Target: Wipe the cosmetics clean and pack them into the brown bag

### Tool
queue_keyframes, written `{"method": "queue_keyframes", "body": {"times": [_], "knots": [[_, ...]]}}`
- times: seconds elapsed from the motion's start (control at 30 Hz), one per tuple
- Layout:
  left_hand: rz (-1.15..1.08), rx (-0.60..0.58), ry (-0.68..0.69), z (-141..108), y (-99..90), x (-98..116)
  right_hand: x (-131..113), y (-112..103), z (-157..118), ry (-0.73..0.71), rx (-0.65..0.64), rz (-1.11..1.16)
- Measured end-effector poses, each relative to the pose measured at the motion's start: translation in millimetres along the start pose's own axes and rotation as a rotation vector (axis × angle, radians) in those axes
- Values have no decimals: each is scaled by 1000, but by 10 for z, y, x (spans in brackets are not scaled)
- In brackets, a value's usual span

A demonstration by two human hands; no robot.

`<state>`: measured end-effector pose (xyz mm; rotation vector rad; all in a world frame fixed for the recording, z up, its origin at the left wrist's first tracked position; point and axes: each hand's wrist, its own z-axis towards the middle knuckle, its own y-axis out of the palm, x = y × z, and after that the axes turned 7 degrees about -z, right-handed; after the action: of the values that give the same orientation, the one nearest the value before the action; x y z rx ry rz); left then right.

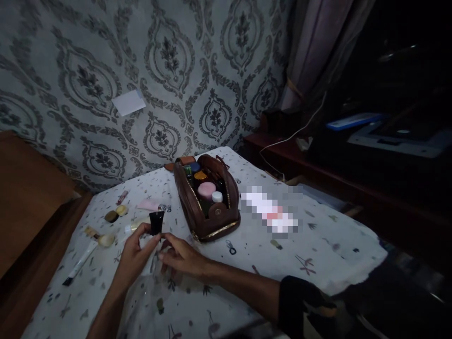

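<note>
My left hand [138, 249] is closed around a small black tube [156, 222], held upright above the patterned cloth. My right hand [181, 254] is beside it, its fingertips at the lower end of the tube, fingers bent; whether it grips anything is unclear. Something pale and blurred shows between the hands. To the right of the tube stands an open brown bag [185, 200] with a gold zipper, holding a pink round container [206, 190], a white-capped jar [216, 197] and several other items.
Left of my hands lie a pink tube [148, 205], a brush [106, 240], a white stick-like item [80, 263] and small round items [111, 216]. Right of the bag is a pixelated object [270, 209]. A patterned wall [169, 61] stands behind; a white cable [300, 129] hangs at right.
</note>
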<state>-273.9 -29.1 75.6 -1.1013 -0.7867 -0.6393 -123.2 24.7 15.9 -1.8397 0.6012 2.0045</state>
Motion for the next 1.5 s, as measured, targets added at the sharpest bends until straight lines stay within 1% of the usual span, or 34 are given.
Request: {"method": "queue_keyframes", "body": {"times": [0.07,0.1,0.2,0.27,0.33,0.4,0.53,0.63,0.73,0.83,0.9,1.0,1.03,1.1,1.17,1.2,1.3,1.37,1.43,1.5], "knots": [[-51,118,-54,-65,170,-5,41,19,23,27,-19,51],[-70,147,-71,-80,240,-18,69,23,38,43,-11,50],[-76,153,-50,-87,380,-80,141,15,71,59,67,-71],[-41,206,6,-74,421,-128,147,0,70,25,150,-199],[1,286,72,-56,431,-166,118,-13,57,-20,204,-327],[27,323,121,-34,425,-178,73,-21,41,-30,198,-436],[119,281,169,26,403,-110,10,-30,20,11,155,-572],[151,280,162,106,381,-49,-10,-41,5,51,146,-650],[104,356,131,217,342,-58,-25,-46,-18,93,123,-735],[11,419,96,302,294,-142,-34,-28,-48,67,119,-760],[-111,447,13,315,272,-212,-36,-10,-67,52,141,-729],[-400,484,-183,288,261,-296,-42,-1,-85,37,163,-634],[-500,492,-230,277,261,-317,-42,-4,-84,22,165,-598],[-665,480,-262,265,260,-350,-32,-17,-70,-14,161,-506],[-776,434,-228,264,262,-370,-2,-25,-40,-11,130,-348],[-815,409,-203,264,267,-374,20,-23,-22,17,99,-242],[-847,358,-127,245,315,-360,95,1,25,126,-18,145],[-799,337,-124,215,369,-338,130,19,39,164,-77,354],[-734,332,-171,180,419,-317,141,29,41,182,-102,458],[-709,357,-245,154,446,-305,136,31,39,204,-107,461]]}}
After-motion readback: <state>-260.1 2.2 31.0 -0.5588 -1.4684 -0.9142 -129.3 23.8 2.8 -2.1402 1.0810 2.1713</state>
